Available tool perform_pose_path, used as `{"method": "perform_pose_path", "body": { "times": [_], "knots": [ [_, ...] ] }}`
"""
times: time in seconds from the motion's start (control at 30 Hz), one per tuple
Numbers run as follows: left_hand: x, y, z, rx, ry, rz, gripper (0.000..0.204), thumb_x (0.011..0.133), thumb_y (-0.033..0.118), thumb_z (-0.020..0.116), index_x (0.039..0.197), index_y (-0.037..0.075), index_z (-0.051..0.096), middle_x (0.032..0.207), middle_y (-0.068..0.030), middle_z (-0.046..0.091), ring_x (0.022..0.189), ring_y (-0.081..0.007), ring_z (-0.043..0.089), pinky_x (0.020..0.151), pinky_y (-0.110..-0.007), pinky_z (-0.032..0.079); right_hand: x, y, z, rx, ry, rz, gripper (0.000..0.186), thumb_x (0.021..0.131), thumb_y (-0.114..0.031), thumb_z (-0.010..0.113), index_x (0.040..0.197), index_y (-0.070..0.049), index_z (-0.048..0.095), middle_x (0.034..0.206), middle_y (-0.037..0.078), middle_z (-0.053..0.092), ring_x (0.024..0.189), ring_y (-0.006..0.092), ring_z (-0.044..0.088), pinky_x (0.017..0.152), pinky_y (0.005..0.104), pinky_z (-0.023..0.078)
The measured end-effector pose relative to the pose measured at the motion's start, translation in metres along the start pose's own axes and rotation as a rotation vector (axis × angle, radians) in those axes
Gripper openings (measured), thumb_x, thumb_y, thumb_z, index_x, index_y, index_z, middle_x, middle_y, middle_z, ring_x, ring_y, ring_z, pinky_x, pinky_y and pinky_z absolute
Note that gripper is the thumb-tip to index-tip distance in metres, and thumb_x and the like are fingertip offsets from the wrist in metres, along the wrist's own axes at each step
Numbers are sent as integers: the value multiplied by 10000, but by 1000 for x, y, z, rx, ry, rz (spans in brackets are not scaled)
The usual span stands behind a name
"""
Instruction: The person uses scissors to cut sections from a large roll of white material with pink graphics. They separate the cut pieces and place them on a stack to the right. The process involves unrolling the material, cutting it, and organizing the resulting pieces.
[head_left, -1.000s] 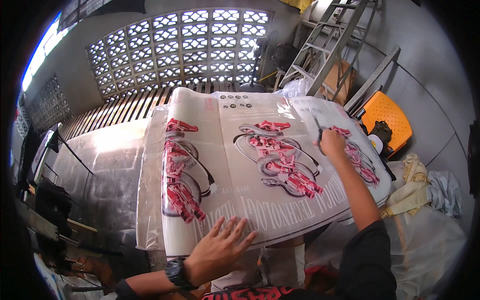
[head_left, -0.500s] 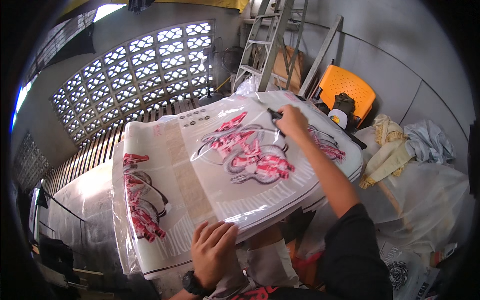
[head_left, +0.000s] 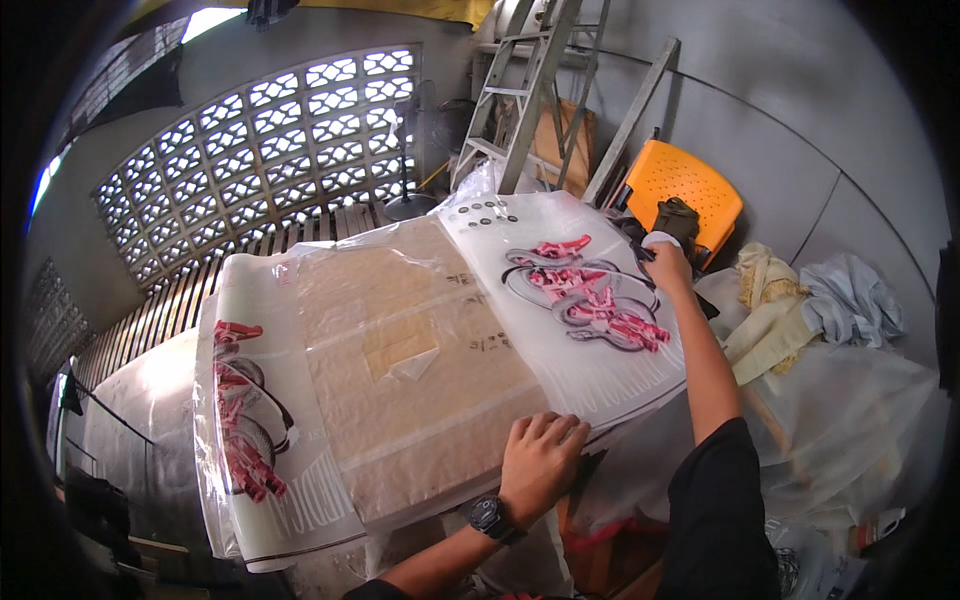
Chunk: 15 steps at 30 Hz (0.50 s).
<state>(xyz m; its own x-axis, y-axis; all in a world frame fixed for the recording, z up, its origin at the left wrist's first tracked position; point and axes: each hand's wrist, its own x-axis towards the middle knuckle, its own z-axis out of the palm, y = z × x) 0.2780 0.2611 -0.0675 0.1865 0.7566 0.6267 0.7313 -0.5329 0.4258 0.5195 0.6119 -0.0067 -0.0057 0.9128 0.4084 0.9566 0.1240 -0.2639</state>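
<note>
My left hand (head_left: 540, 460), with a black watch, has its fingers curled closed on the front edge of a white printed film sheet (head_left: 500, 235), which bears red figures wound with grey snakes. My right hand (head_left: 665, 270) is closed on black-handled scissors (head_left: 642, 247) at that sheet's right side. The sheet lies shifted over the right part of the stack. Between it and a second printed strip (head_left: 250, 290) at the left, brown paper (head_left: 400, 400) under clear plastic is exposed, with small marks and a folded patch.
An aluminium ladder (head_left: 520, 135) leans at the back, near a standing fan (head_left: 408, 207) and a breeze-block opening (head_left: 270, 120). An orange chair (head_left: 690, 185) with a dark bag (head_left: 675, 215) stands behind the stack's right end. Piled cloths (head_left: 850, 290) and translucent sheeting (head_left: 830, 430) lie to the right.
The printed sheet has moved right with both hands, uncovering the brown paper. My left hand's spread fingers have curled onto the sheet's edge. The view has shifted, so the stack appears further left.
</note>
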Motion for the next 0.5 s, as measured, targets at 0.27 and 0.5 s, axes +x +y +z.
{"method": "perform_pose_path", "body": {
  "times": [0.27,0.5],
  "knots": [
    [3,13,25,47,30,96,384,748,135,682,1132,112,679,1153,-30,664,1098,-237,595,957,-431,421,-7,-5,11,-27,16,35,383,799,-220,782,1169,-138,727,1115,130,725,1069,310,680,898,435,555],
    [3,10,35,53,-58,121,336,782,150,674,1115,105,691,1178,-38,653,1113,-236,585,993,-441,399,-17,14,-1,-177,174,49,489,860,-276,750,1328,-191,637,1014,176,734,965,386,699,817,490,563]
  ]
}}
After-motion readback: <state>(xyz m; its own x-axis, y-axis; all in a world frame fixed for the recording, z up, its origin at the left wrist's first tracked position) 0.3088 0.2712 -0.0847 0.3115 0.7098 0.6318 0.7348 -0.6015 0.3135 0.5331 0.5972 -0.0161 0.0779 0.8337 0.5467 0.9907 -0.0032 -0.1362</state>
